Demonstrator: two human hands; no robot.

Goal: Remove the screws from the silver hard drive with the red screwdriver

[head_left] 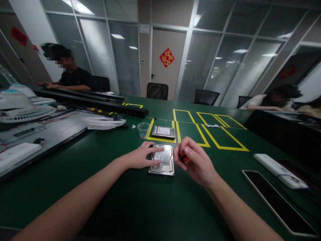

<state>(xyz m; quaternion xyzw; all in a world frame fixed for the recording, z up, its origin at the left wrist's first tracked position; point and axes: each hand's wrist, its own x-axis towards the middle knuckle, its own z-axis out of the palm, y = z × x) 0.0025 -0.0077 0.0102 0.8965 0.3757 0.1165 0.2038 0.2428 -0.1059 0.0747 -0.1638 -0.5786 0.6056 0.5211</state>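
On the green table (120, 201) lies a silver hard drive (165, 160), label side up. My left hand (143, 155) rests on its left part with fingers spread flat across the top. Just right of the drive, my right hand (195, 160) is closed around a small red and black tool (185, 156), probably a screwdriver handle; its tip is hidden. Behind this drive, a second hard drive (163, 132) sits inside a yellow tape outline (164, 140). A clear plastic cup (143, 130) stands to the left of that second drive.
More yellow tape rectangles (233, 148) mark the table's back right. A phone (278, 201) and a white power strip (280, 170) lie at right. Fan parts (102, 123), a large panel (57, 134) and black bars (120, 107) fill the left. People sit at the far left and far right.
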